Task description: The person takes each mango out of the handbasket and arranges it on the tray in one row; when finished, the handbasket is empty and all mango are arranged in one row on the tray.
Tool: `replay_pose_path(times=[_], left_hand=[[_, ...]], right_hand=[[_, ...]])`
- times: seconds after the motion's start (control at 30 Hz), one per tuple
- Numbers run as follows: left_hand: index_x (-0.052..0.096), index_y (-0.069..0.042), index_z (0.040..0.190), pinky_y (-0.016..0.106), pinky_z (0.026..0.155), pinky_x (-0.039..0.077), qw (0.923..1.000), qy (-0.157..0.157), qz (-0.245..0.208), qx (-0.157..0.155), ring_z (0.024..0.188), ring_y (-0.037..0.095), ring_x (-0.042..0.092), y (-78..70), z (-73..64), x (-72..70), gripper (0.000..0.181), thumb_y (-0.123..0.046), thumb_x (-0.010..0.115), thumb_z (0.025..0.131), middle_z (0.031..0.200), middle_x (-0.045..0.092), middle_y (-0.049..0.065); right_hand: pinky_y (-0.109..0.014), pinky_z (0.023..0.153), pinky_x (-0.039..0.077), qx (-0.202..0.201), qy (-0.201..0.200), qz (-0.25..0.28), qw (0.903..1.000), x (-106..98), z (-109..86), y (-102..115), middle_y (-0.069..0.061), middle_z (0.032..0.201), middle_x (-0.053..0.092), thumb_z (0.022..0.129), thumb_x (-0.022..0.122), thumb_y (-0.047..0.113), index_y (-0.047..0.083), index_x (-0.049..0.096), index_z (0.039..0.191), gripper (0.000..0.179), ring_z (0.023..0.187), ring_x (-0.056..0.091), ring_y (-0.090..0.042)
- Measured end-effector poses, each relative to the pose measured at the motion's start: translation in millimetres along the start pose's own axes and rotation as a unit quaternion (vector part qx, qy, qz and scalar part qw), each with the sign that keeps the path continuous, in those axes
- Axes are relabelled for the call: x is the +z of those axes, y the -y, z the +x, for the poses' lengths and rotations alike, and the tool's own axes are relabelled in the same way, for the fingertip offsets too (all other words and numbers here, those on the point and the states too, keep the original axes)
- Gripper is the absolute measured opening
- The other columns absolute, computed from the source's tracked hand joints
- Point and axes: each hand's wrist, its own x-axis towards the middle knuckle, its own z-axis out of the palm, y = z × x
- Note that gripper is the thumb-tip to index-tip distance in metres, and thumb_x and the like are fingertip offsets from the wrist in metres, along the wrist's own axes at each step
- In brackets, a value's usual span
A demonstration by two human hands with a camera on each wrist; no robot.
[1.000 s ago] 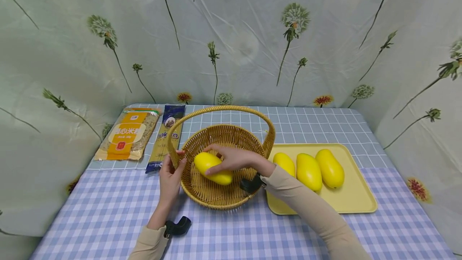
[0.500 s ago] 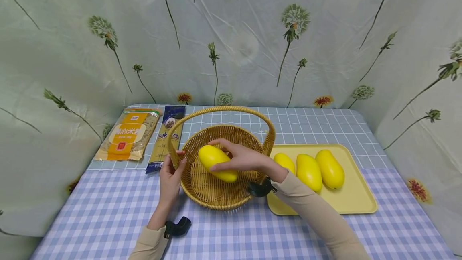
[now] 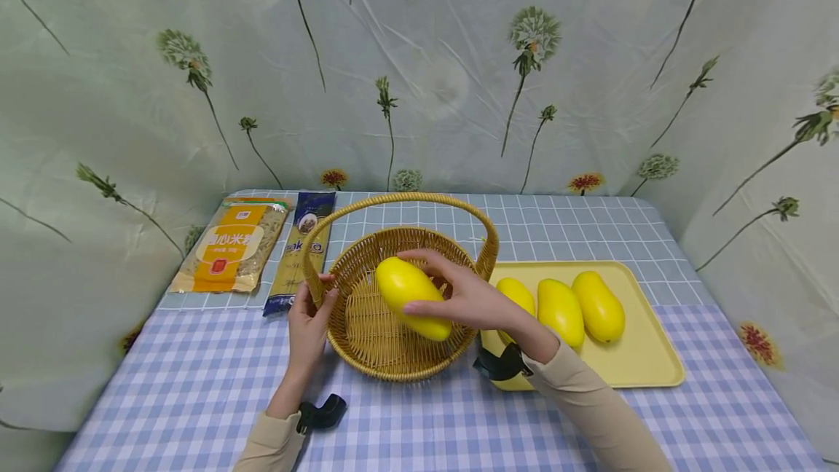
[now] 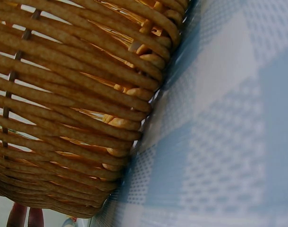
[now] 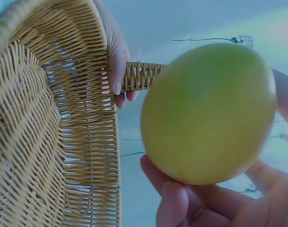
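Observation:
A yellow mango (image 3: 409, 296) is gripped by my right hand (image 3: 468, 297), thumb on the near side and fingers over the top, above the wicker basket (image 3: 367, 333). In the right wrist view the mango (image 5: 207, 116) fills the middle, with fingers under it. My left hand (image 3: 311, 323) holds the basket's left rim at the foot of its arched handle; the thumb shows inside the rim in the right wrist view. The left wrist view looks along the basket's woven outer wall (image 4: 63, 94), with fingertips (image 4: 16, 215) at the lower left. Nothing else lies on the visible basket floor.
Right of the basket stands a yellow tray (image 3: 645, 355) with three mangoes (image 3: 560, 312) on it. At the back left lie an orange-labelled food packet (image 3: 231, 246) and a blue-and-gold packet (image 3: 300, 253). A checked cloth (image 3: 197, 370) covers the table; the tall handle (image 3: 400, 197) arches over the basket.
My right hand has lifted the mango from the basket floor and moved it right, towards the basket's right side. The left hand has stayed at the rim.

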Motion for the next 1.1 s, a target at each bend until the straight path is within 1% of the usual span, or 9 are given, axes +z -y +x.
replay_pose_path(times=[0.1, 0.27, 0.5, 0.6, 0.7, 0.77, 0.9, 1.0, 1.1], left_hand=[[0.048, 0.015, 0.116, 0.018, 0.082, 0.043, 1.0, 0.001, -0.001, 0.001, 0.107, 0.018, 0.053, 0.3, -0.1, 0.2, 0.026, 0.009, 0.054, 0.092, 0.118, 0.051, 0.034], [0.048, 0.015, 0.116, 0.018, 0.081, 0.043, 1.0, 0.002, -0.003, 0.002, 0.107, 0.021, 0.053, 0.0, -0.9, 1.0, 0.026, 0.01, 0.054, 0.091, 0.117, 0.051, 0.035], [0.048, 0.016, 0.116, 0.018, 0.082, 0.043, 0.9999, 0.002, -0.002, 0.01, 0.107, 0.025, 0.053, 1.1, -0.4, 0.9, 0.026, 0.009, 0.054, 0.092, 0.117, 0.051, 0.036], [0.048, 0.015, 0.115, 0.018, 0.082, 0.043, 1.0, 0.002, 0.0, 0.009, 0.107, 0.025, 0.053, 1.0, -0.1, 1.2, 0.025, 0.009, 0.054, 0.092, 0.117, 0.052, 0.035], [0.048, 0.016, 0.115, 0.018, 0.082, 0.043, 1.0, 0.002, -0.001, 0.009, 0.107, 0.024, 0.053, 2.2, 0.5, 1.0, 0.025, 0.008, 0.055, 0.092, 0.117, 0.051, 0.035], [0.047, 0.016, 0.115, 0.018, 0.082, 0.043, 0.9999, 0.004, -0.004, 0.012, 0.107, 0.022, 0.053, 3.3, 0.8, 0.7, 0.025, 0.008, 0.054, 0.092, 0.117, 0.05, 0.036], [0.048, 0.014, 0.116, 0.019, 0.083, 0.042, 0.9999, 0.002, -0.007, 0.007, 0.108, 0.017, 0.053, 16.7, 2.9, -3.1, 0.026, 0.007, 0.054, 0.092, 0.118, 0.052, 0.032], [0.05, 0.01, 0.118, 0.02, 0.085, 0.042, 1.0, -0.002, -0.004, -0.002, 0.11, 0.017, 0.052, 27.9, 4.6, -6.4, 0.027, 0.005, 0.056, 0.093, 0.119, 0.054, 0.026], [0.05, 0.009, 0.119, 0.021, 0.085, 0.042, 1.0, -0.003, -0.001, -0.004, 0.11, 0.017, 0.052, 29.7, 4.8, -7.1, 0.027, 0.002, 0.056, 0.093, 0.119, 0.055, 0.023]], right_hand=[[-0.043, 0.074, 0.048, 0.005, -0.018, 0.01, 0.9998, 0, -11.7, -1, 0.005, 0.115, 0.056, 0.085, 0.071, 0.038, 0.042, 0.038, 0.138, 0.063, 0.094, 0.054, -0.017], [-0.043, 0.075, 0.048, -0.004, -0.049, 0.025, 0.9985, 2, -30.5, -6, 0.005, 0.117, 0.055, 0.086, 0.072, 0.03, 0.039, 0.039, 0.14, 0.064, 0.095, 0.054, -0.02], [-0.036, 0.074, 0.047, -0.036, -0.107, 0.001, 0.9936, -2, -50.0, -17, 0.006, 0.123, 0.055, 0.085, 0.073, 0.02, 0.029, 0.042, 0.142, 0.065, 0.087, 0.054, -0.019], [-0.034, 0.073, 0.046, -0.03, -0.124, -0.006, 0.9919, -7, -59.3, -21, 0.007, 0.122, 0.055, 0.085, 0.073, 0.019, 0.031, 0.042, 0.141, 0.065, 0.087, 0.054, -0.019], [-0.033, 0.075, 0.047, -0.017, -0.135, 0.008, 0.9906, -12, -68.9, -25, 0.002, 0.12, 0.054, 0.085, 0.072, 0.016, 0.031, 0.042, 0.14, 0.064, 0.089, 0.056, -0.02], [-0.034, 0.075, 0.049, -0.015, -0.141, 0.023, 0.9896, -16, -74.9, -28, -0.003, 0.12, 0.053, 0.086, 0.071, 0.013, 0.028, 0.042, 0.141, 0.064, 0.091, 0.058, -0.023], [-0.035, 0.073, 0.051, -0.02, -0.151, 0.047, 0.9872, -23, -86.2, -34, -0.01, 0.122, 0.049, 0.088, 0.067, 0.005, 0.021, 0.039, 0.143, 0.063, 0.093, 0.06, -0.027], [-0.032, 0.076, 0.05, -0.027, -0.172, 0.048, 0.9837, -30, -94.9, -36, -0.009, 0.128, 0.047, 0.089, 0.064, 0.0, 0.016, 0.038, 0.144, 0.063, 0.095, 0.058, -0.024], [-0.026, 0.08, 0.048, -0.035, -0.199, 0.042, 0.9785, -38, -104.5, -37, -0.007, 0.133, 0.045, 0.089, 0.06, -0.006, 0.013, 0.037, 0.145, 0.063, 0.098, 0.056, -0.021]])
